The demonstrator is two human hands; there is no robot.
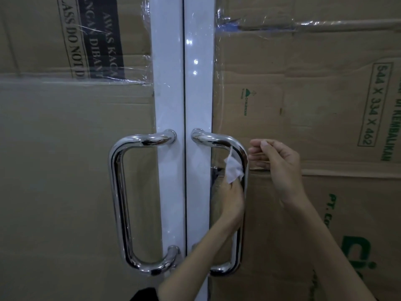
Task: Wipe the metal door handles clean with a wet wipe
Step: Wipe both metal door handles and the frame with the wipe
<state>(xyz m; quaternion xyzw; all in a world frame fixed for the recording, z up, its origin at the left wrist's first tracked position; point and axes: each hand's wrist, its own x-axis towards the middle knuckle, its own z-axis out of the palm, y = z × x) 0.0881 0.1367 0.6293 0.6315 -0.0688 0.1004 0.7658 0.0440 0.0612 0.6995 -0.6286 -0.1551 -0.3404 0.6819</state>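
Observation:
Two shiny chrome D-shaped handles are fixed to a white double door. The left handle point(118, 192) is untouched. My left hand point(233, 198) reaches through the loop of the right handle point(219, 139) and presses a white wet wipe point(234, 169) against the inner side of its upright bar, near the upper bend. My right hand point(275, 161) hovers just right of that bar, fingers loosely curled and apart, holding nothing.
The white door frame point(169, 83) meets at a dark centre seam. Brown cardboard sheets point(303, 94) with printed text are taped with clear tape over both door panels, close behind the handles.

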